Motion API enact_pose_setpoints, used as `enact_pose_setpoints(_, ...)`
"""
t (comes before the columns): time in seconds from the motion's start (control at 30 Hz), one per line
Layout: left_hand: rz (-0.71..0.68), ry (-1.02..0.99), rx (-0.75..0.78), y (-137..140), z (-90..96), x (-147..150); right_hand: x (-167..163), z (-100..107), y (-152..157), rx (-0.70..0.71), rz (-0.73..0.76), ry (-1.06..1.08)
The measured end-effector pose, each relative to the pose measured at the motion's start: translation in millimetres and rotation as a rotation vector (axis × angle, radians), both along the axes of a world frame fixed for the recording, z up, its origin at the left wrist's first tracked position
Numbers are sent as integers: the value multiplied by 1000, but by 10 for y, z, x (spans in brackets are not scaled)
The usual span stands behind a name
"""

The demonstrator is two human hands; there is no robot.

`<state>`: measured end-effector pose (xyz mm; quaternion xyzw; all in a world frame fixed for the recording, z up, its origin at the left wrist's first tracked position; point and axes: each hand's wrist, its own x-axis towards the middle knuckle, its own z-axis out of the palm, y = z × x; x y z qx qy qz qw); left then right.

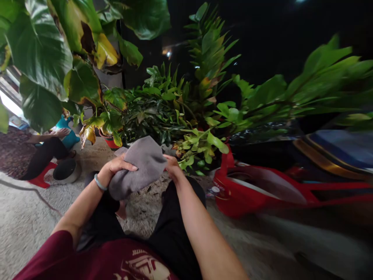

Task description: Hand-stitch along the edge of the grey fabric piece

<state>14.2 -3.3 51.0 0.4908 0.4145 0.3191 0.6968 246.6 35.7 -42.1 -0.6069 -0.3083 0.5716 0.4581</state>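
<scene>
Two hands, left hand (116,168), right hand (172,166), fingers gripping one grey cloth (140,167)

potted plants (163,105) | red scooter (262,194) | grey bowl (65,171) | seated person (43,151)

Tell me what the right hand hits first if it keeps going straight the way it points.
Probably the grey cloth: the right hand already grips its edge. Beyond that, likely the small-leaved plant, though depth is unclear.
</scene>
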Motion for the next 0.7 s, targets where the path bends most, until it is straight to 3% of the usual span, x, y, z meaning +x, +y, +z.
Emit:
enact_pose_setpoints(0.13,239,-215,157,225,516,129,-53,34,-22,12,26,22)
enact_pose_setpoints(0.2,345,-279,174,367,583,181,-73,53,-25,16,37,41)
enact_pose_setpoints(0.27,389,-257,137,421,451,190,-76,59,-20,13,35,57)
enact_pose_setpoints(0.33,358,-168,51,340,167,152,-63,49,-9,7,24,68)
enact_pose_setpoints(0.43,183,54,-121,27,-279,28,-25,18,5,0,1,72)
enact_pose_setpoints(0.5,70,158,-176,-177,-408,-80,-4,4,9,-4,-2,73)
enact_pose_setpoints(0.6,85,72,-128,-255,-234,-246,-3,6,10,-2,13,81)
enact_pose_setpoints(0.7,326,-154,-25,-8,171,-363,-44,24,10,-1,22,85)
